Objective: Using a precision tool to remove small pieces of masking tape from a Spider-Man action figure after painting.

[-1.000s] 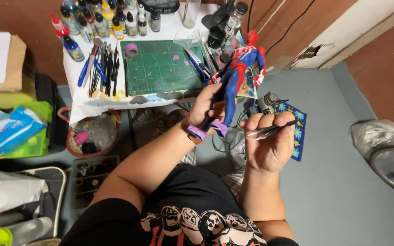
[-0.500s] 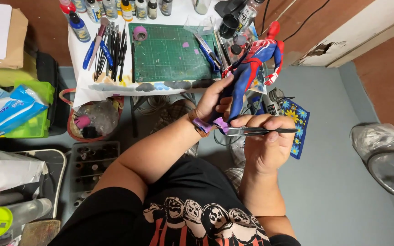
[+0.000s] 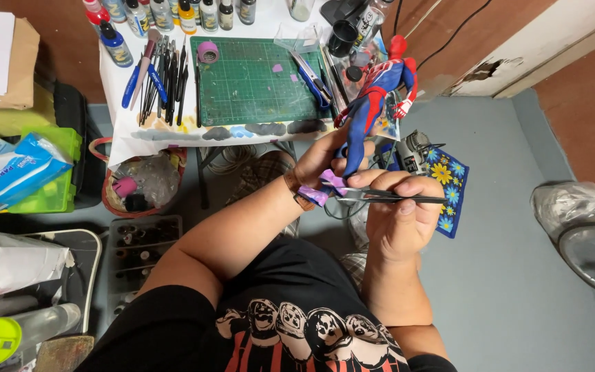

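My left hand [image 3: 325, 160] grips a red and blue action figure [image 3: 374, 96] by its legs, holding it upright in front of the small table. Purple tape [image 3: 328, 183] wraps the figure's feet, just below my fingers. My right hand [image 3: 399, 213] pinches thin black tweezers [image 3: 395, 199] that lie level, their tip at the purple tape. A brown band sits on my left wrist.
A green cutting mat [image 3: 256, 79] lies on the white table [image 3: 132, 138], with brushes and pens [image 3: 163, 76] to its left and paint bottles [image 3: 173, 14] behind. A basket [image 3: 136, 182] and a tray of small bottles [image 3: 139, 241] sit on the floor at left. A flowered blue cloth [image 3: 449, 182] lies right.
The figure and both hands have shifted right and slightly down in view. The tweezers moved in to the purple tape at the figure's feet.
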